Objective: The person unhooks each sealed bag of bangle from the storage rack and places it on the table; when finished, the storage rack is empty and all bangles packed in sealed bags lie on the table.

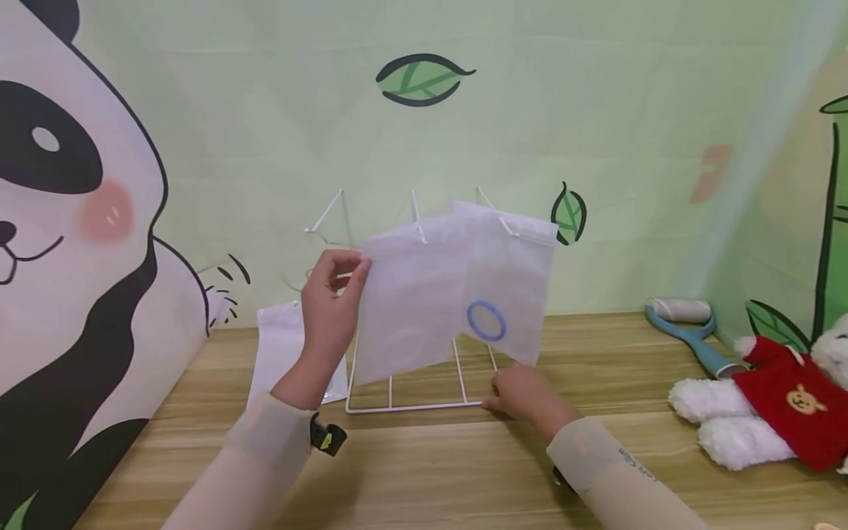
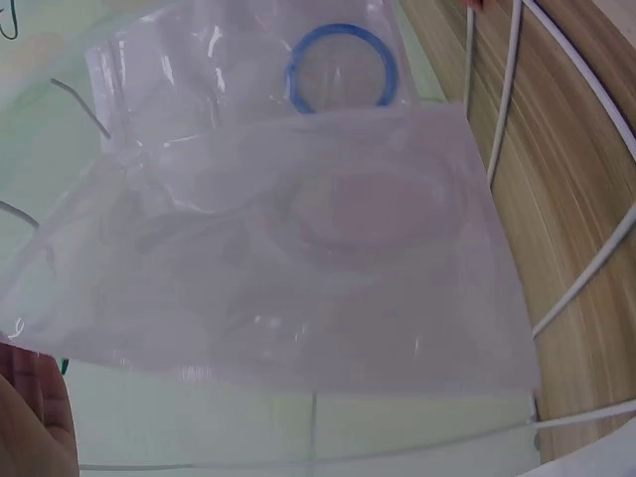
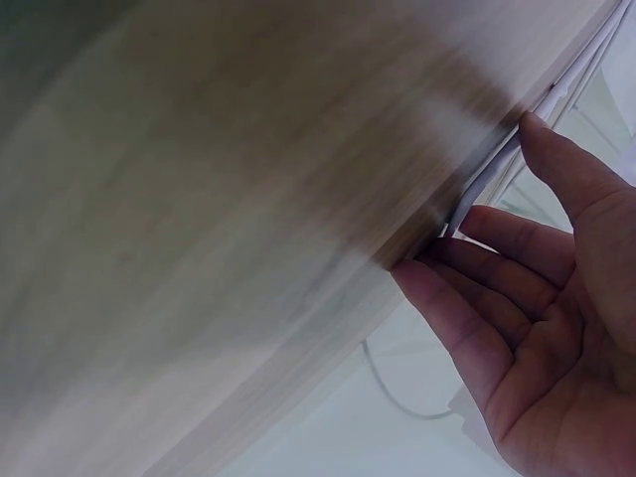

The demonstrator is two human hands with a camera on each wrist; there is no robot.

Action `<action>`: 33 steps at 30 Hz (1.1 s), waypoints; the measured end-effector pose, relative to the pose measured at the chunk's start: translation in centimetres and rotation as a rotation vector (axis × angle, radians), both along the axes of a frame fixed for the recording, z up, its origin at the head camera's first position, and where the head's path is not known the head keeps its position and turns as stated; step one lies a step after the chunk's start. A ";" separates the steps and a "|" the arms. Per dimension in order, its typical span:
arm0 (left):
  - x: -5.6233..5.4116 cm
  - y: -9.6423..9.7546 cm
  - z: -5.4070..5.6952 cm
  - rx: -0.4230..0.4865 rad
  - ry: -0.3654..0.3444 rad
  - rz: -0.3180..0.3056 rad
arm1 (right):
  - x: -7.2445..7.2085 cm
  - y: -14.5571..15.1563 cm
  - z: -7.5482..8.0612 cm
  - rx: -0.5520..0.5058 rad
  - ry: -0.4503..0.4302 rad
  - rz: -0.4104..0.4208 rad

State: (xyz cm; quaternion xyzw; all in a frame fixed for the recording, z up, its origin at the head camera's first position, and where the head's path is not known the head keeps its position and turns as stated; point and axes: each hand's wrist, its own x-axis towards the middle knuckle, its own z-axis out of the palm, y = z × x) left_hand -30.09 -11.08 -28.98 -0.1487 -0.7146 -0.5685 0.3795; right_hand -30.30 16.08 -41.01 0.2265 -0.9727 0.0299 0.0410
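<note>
A white wire display rack [image 1: 414,407] with several hooks stands on the table. From its middle hook hangs a frosted plastic bag [image 1: 411,309], whose upper left edge my left hand [image 1: 331,305] pinches between thumb and fingers. In the left wrist view a faint pinkish oval shows through this bag [image 2: 248,268]. Another frosted bag [image 1: 513,280] hangs on the right hook, with a blue ring [image 1: 486,320] visible in it. Low at the rack's front right corner, my right hand [image 1: 526,397] grips the base wire, thumb on one side and fingers curled at the other in the right wrist view.
A white packet [image 1: 281,353] lies at the rack's left, partly behind my left arm. On the right are a blue-handled lint roller [image 1: 695,335] and a white plush toy in a red shirt [image 1: 788,405]. A leaf-printed backdrop [image 1: 629,110] rises behind the wooden table [image 1: 450,471].
</note>
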 end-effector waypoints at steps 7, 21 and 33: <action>0.6 0.3 0.2 0.178 0.026 -0.148 | 0.0 -0.1 0.1 -0.002 0.000 -0.002; 2.4 0.6 1.5 0.388 -0.026 -0.209 | 0.3 -0.1 0.1 -0.021 -0.013 0.011; 4.2 -2.2 1.3 0.439 -0.116 -0.147 | 0.1 -0.1 -0.2 -0.008 0.016 0.026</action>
